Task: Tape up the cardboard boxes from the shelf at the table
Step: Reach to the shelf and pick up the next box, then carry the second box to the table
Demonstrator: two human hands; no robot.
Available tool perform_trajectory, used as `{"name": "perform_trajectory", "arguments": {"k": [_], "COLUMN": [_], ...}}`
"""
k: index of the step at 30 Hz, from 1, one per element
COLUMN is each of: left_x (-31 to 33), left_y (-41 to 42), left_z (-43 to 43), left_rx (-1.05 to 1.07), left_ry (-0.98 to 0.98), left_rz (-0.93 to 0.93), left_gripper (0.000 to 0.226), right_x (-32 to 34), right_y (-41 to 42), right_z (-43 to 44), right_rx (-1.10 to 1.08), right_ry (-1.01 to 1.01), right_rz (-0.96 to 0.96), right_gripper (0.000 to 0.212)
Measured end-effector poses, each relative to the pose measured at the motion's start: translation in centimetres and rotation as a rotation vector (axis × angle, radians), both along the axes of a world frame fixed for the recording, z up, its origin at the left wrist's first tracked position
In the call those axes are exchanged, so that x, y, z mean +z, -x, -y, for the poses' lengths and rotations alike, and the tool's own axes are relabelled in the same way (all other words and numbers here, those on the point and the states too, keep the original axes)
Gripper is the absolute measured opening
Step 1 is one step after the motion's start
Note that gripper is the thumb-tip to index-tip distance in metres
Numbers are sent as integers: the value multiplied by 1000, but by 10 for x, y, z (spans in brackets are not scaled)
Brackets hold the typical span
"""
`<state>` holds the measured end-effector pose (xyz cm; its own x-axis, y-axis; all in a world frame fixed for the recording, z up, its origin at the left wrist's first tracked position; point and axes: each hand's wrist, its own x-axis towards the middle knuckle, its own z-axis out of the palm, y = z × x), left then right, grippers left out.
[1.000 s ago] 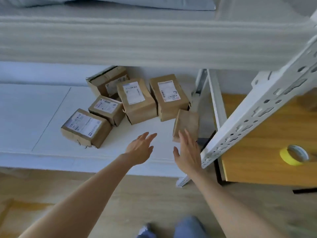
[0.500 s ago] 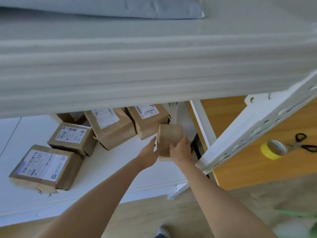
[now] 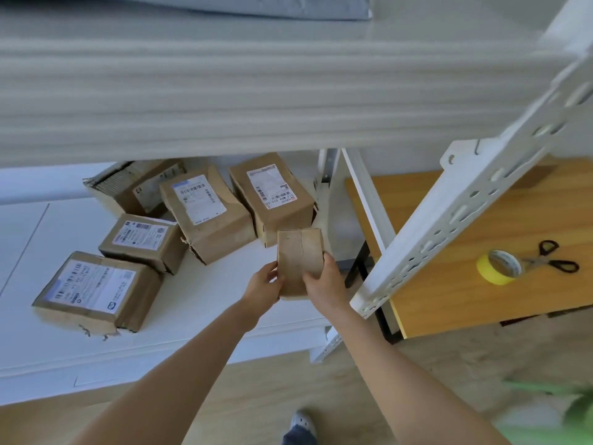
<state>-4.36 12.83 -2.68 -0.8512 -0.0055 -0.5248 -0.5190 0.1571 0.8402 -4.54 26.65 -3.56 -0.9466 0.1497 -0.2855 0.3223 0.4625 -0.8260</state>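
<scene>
gripping small box point(image 3: 299, 252), long axis away

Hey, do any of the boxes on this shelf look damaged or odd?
Yes. The front-left box is torn and ragged along its near bottom edge. The middle box is crumpled, with a rip at its near-left corner. The back-left box leans askew. The held small box shows only a centre seam.

Plant point(image 3: 577, 412): I'm seeing blurred green leaves poking in at lower right
Floor point(image 3: 272, 390): pale wood boards are stretching below
Grey pad point(image 3: 240, 4): it's lying along the top edge
</scene>
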Motion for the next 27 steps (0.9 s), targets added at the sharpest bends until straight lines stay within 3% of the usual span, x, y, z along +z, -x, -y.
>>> {"name": "perform_trajectory", "arguments": {"k": [7,15,20,27], "left_x": [9,11,7,16], "left_y": [-64,-146,-178,-186], "left_z": [38,46,17,-74], "left_rx": [-46,-140,-356,-517], "left_ry": [-16,-74,-55,-78], "left_rz": [-44,27,95,110], "left_gripper": [42,43,45,44], "right_x": [13,14,19,30], "right_y": [-73,-170,-231,-257], "right_z": [20,14,-23,-102], "right_rx": [-3,-122,-227,-339], "right_ry": [106,280,283,251], "right_rz": [-35,24,71,50], "right_gripper": [47,50,66,56]}}
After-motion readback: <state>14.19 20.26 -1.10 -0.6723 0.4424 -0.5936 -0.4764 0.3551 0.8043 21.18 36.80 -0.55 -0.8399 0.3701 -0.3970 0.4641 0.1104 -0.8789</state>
